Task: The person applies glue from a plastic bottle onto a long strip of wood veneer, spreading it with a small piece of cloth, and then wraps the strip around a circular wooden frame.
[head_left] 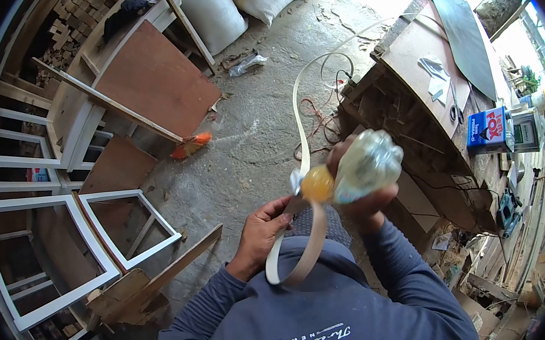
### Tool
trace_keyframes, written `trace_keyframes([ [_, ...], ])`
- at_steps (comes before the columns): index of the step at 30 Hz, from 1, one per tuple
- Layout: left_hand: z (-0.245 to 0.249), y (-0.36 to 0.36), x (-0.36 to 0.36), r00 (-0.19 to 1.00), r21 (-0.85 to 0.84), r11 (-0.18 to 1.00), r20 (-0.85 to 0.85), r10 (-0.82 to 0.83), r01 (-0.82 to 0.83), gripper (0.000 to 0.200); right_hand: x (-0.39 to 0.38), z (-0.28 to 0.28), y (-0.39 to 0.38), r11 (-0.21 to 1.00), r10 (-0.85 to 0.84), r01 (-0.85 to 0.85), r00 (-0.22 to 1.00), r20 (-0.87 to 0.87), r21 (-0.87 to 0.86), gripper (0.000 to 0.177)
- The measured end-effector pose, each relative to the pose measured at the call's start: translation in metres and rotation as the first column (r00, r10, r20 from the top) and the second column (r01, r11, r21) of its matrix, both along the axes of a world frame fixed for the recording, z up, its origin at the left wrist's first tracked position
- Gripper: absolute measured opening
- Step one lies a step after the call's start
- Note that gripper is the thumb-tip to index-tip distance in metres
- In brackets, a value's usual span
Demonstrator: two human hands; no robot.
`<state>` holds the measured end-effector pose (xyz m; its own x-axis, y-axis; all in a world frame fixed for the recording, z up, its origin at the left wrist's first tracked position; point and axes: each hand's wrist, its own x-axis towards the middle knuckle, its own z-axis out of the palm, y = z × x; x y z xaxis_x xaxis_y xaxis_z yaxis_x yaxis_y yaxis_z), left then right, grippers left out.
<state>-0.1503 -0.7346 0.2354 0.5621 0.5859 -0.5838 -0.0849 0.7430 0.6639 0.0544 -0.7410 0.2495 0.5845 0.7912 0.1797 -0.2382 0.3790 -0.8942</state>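
A rough grey concrete floor (262, 131) runs through the workshop. White-painted wooden frames (40, 212) and a brown plywood panel (152, 83) lean at the left, with an orange-bristled broom (191, 145) just beside them. White sacks (211, 9) slump at the far end. At the right a cluttered tabletop (419, 57) carries a blue box (486, 130). Hard daylight floods in beyond it.

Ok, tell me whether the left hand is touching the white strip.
Touching. The head view shows the left hand pinching the white strip with no gap, just beside the bottle held in the right hand.
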Motion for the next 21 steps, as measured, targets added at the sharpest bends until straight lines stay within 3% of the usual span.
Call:
trace_keyframes([
  [4,-0.020,0.002,-0.008,1.000,0.071,0.997,-0.008,0.004,-0.004,0.037,-0.002,-0.017,-0.004,0.994,0.105,-0.099,0.988,0.117,-0.055,0.110],
  [7,-0.021,0.006,-0.015,0.999,0.065,0.998,0.030,-0.012,0.010,0.037,0.031,-0.018,0.034,0.994,-0.106,0.100,0.968,0.229,0.040,0.098],
  [12,-0.018,0.013,-0.012,1.000,0.141,0.990,0.004,-0.004,0.003,0.036,0.012,-0.026,0.014,0.977,0.204,-0.207,0.977,0.055,0.049,0.094],
  [14,-0.021,0.014,-0.013,1.000,0.139,0.990,-0.003,0.017,-0.016,0.035,-0.004,-0.034,0.003,0.969,0.229,-0.234,0.971,0.068,0.081,0.092],
  [16,-0.027,0.014,-0.014,0.999,0.116,0.993,0.007,0.032,-0.033,0.035,0.005,-0.035,0.017,0.994,0.067,-0.082,0.978,0.195,0.073,0.087],
  [18,-0.032,0.015,-0.017,0.999,0.071,0.996,0.030,0.042,-0.044,0.035,0.034,-0.013,0.040,0.984,-0.174,0.166,0.852,0.493,0.059,0.084],
  [19,-0.033,0.016,-0.015,0.999,0.137,0.990,-0.010,0.035,-0.033,0.035,0.050,-0.010,0.048,0.961,-0.276,0.247,0.815,0.509,0.126,0.078],
  [21,-0.036,0.019,-0.011,0.995,0.271,0.963,-0.093,0.045,-0.018,0.035,0.074,0.000,0.042,0.940,-0.332,0.332,0.831,0.447,0.081,0.078],
])
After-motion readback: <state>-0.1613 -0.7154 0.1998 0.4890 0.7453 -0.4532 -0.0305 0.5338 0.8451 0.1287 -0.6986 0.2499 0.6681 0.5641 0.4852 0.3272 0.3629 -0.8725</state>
